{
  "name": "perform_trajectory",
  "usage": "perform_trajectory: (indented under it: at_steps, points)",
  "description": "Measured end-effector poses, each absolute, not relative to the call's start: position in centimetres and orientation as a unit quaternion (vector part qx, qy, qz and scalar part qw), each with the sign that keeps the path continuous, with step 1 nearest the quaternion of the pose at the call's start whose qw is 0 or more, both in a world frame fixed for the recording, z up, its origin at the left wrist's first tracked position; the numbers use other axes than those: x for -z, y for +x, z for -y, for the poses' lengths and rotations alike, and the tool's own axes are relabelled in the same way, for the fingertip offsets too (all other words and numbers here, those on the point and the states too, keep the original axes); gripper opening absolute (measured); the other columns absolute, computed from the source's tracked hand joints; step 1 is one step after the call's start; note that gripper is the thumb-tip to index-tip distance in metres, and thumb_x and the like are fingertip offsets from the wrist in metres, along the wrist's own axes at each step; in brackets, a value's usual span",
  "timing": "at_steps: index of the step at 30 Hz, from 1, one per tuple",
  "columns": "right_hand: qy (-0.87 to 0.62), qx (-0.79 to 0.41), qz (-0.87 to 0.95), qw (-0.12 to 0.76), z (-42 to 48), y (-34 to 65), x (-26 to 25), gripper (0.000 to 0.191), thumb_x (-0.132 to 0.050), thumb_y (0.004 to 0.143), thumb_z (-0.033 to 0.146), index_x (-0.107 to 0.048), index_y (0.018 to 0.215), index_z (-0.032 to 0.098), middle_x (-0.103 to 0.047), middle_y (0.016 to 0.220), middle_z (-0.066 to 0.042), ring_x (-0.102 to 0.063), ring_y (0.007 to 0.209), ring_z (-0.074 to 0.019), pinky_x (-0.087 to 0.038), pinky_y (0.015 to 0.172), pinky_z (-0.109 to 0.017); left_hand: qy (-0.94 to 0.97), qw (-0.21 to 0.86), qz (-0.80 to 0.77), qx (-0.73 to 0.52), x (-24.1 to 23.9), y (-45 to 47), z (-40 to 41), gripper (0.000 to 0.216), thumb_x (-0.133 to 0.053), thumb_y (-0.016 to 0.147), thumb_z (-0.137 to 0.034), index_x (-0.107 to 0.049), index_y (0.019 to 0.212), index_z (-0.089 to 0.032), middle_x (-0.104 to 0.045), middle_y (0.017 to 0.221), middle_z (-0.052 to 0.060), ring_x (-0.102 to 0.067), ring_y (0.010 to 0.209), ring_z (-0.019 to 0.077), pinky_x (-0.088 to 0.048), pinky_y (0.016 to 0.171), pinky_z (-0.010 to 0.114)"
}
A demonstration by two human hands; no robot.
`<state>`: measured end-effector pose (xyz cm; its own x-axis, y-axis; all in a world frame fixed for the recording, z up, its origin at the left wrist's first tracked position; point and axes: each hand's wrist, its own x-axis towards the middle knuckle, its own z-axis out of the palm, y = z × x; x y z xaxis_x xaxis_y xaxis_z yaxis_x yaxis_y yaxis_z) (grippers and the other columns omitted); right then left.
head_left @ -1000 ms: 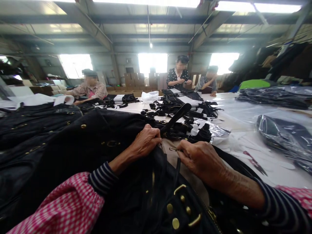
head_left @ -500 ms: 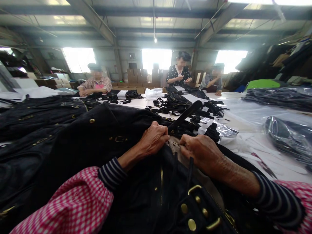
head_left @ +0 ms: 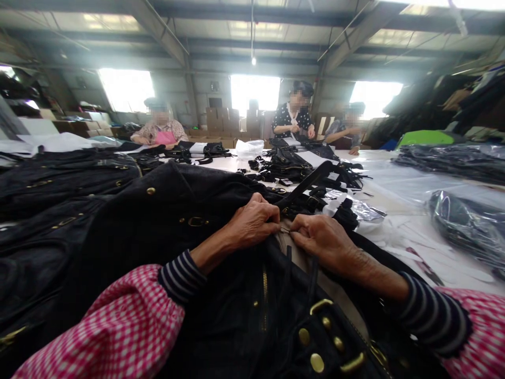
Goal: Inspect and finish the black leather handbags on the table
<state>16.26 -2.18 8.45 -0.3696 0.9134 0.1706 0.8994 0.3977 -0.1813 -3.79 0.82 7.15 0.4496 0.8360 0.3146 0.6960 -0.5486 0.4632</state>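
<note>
A black bag (head_left: pixel 232 300) with gold zippers, buckles and studs lies in front of me, its beige lining (head_left: pixel 300 255) showing at the opening. My left hand (head_left: pixel 256 221) is closed on the edge of the opening, thumb and fingers pressed together. Just right of it, my right hand (head_left: pixel 325 239) pinches a small metal zipper pull (head_left: pixel 284 230) over the lining. The two hands are close together but apart. A black strap (head_left: pixel 307 184) rises beyond my fingers. Two thin black cords (head_left: pixel 289 258) hang below the right hand.
More black bags (head_left: pixel 59 184) lie at left. Scissors (head_left: pixel 424 266) rest on the white table (head_left: pixel 394 184) at right, near plastic-wrapped black goods (head_left: pixel 469 226). Ahead are piled black straps (head_left: pixel 295 163) and a white plastic bag (head_left: pixel 249 149). Several people (head_left: pixel 294 118) work across the table.
My right hand has moved slightly left with the zipper pull, closer to my left hand. The left hand has shifted a little right and keeps its hold on the edge.
</note>
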Motion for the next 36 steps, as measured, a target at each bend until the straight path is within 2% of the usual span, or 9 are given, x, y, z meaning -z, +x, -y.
perform_trajectory:
  at_steps: [4,7,13,16,20,22,25,30,36]
  points:
    - [-0.547,-0.046,0.827,0.122,2.1,16.3,-8.6,0.014,-0.058,0.088,0.018,-0.072,0.086,0.018,-0.066,0.071,-0.001,-0.059,0.066,-0.0152,-0.032,0.062,-0.026,0.863,0.118,-0.438,-0.223,-7.7,-4.0,-0.6,0.02,-0.064,0.077,-0.013,-0.073,0.09,-0.027,-0.059,0.098,0.003,-0.054,0.109,0.0228,-0.049,0.086,0.032]
    - [-0.545,-0.041,0.83,0.114,2.4,16.0,-9.0,0.015,-0.058,0.088,0.018,-0.073,0.087,0.018,-0.066,0.072,-0.001,-0.06,0.067,-0.0154,-0.032,0.062,-0.026,0.86,0.092,-0.458,-0.204,-8.2,-3.6,-0.2,0.025,-0.06,0.079,-0.011,-0.07,0.096,-0.028,-0.061,0.097,0.003,-0.055,0.108,0.0234,-0.047,0.078,0.032]
    - [-0.54,-0.054,0.831,0.123,2.5,16.0,-9.2,0.015,-0.059,0.086,0.017,-0.074,0.09,0.017,-0.068,0.075,-0.003,-0.06,0.07,-0.0158,-0.032,0.063,-0.026,0.857,0.049,-0.479,-0.185,-8.2,-2.6,0.1,0.027,-0.056,0.08,-0.009,-0.072,0.091,-0.027,-0.065,0.094,0.005,-0.053,0.112,0.0264,-0.041,0.071,0.032]
    - [-0.503,-0.139,0.832,0.19,2.1,16.8,-8.8,0.02,-0.061,0.082,0.016,-0.072,0.099,0.017,-0.068,0.071,0.0,-0.059,0.066,-0.0147,-0.034,0.061,-0.025,0.838,0.103,-0.482,-0.234,-7.9,-2.7,-0.5,0.029,-0.058,0.074,-0.006,-0.074,0.088,-0.026,-0.065,0.087,0.004,-0.054,0.108,0.0257,-0.042,0.077,0.033]
    - [-0.45,-0.365,0.764,0.282,1.4,17.7,-8.5,0.021,-0.063,0.081,0.023,-0.068,0.101,0.015,-0.065,0.059,0.002,-0.051,0.05,-0.012,-0.034,0.051,-0.023,0.784,0.265,-0.423,-0.37,-7.9,-3.0,-1.5,0.016,-0.066,0.07,-0.01,-0.069,0.084,-0.018,-0.064,0.081,0.001,-0.059,0.089,0.0196,-0.044,0.077,0.03]
    - [-0.448,-0.405,0.734,0.311,1.1,17.6,-8.5,0.022,-0.066,0.079,0.025,-0.068,0.098,0.014,-0.065,0.057,0.002,-0.048,0.047,-0.0108,-0.032,0.048,-0.022,0.753,0.322,-0.374,-0.434,-8.2,-2.8,-1.5,0.013,-0.068,0.071,-0.013,-0.062,0.082,-0.017,-0.062,0.079,-0.001,-0.057,0.079,0.015,-0.043,0.074,0.028]
    - [-0.445,-0.402,0.722,0.345,0.6,16.9,-8.5,0.023,-0.069,0.075,0.026,-0.069,0.094,0.014,-0.064,0.055,0.002,-0.046,0.046,-0.01,-0.03,0.046,-0.022,0.759,0.292,-0.357,-0.459,-8.6,-2.2,-0.9,0.011,-0.068,0.075,-0.016,-0.058,0.079,-0.017,-0.059,0.077,-0.004,-0.053,0.075,0.0122,-0.04,0.071,0.026]
    - [-0.434,-0.376,0.722,0.386,0.2,16.4,-7.9,0.021,-0.072,0.074,0.034,-0.068,0.068,0.014,-0.064,0.056,0.0,-0.049,0.049,-0.0094,-0.034,0.048,-0.022,0.774,0.214,-0.388,-0.453,-8.4,-1.8,0.1,0.011,-0.07,0.084,-0.027,-0.063,0.084,-0.018,-0.064,0.083,-0.003,-0.055,0.082,0.0149,-0.039,0.075,0.029]
    - [-0.455,-0.38,0.673,0.442,0.7,17.7,-7.2,0.03,-0.081,0.072,0.043,-0.073,0.076,0.014,-0.069,0.061,-0.003,-0.051,0.048,-0.0093,-0.035,0.047,-0.022,0.831,0.223,-0.369,-0.35,-8.1,-2.3,-0.7,0.028,-0.076,0.077,-0.019,-0.073,0.104,-0.024,-0.075,0.1,-0.002,-0.055,0.106,0.0223,-0.041,0.093,0.032]
